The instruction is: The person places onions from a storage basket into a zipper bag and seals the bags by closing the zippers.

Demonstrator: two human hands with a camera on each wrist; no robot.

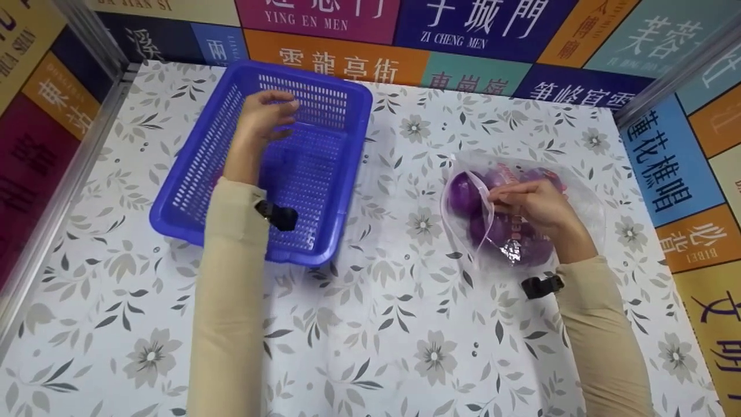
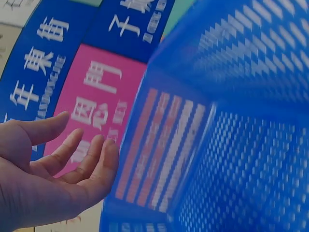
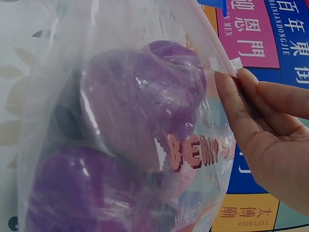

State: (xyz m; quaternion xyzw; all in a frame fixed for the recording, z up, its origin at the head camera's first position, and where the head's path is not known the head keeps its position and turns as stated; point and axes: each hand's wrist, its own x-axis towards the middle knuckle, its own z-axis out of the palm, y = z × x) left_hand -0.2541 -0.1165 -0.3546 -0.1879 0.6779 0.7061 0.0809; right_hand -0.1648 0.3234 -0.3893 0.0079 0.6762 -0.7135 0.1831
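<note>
My left hand [image 1: 266,119] hangs over the far part of a blue plastic basket [image 1: 356,174], fingers loosely bent and holding nothing. In the left wrist view the same hand [image 2: 67,169] appears beside the basket's slotted wall [image 2: 164,145]. To the right, a clear plastic bag [image 1: 582,202] with printed lettering lies on the table. Several round purple objects [image 1: 463,194] are inside it; their exact kind is unclear through the plastic. My right hand [image 1: 535,202] pinches the bag's opening edge between thumb and fingertips, also plain in the right wrist view, where a purple round object [image 3: 140,106] sits close by.
A white tablecloth [image 1: 370,324] with grey flowers and leaves covers the table. Colourful panels [image 1: 341,52] with Chinese lettering stand along the back and both sides. Part of the basket's inside is hidden by my left forearm [image 1: 234,260]; a dark purplish patch shows beside it.
</note>
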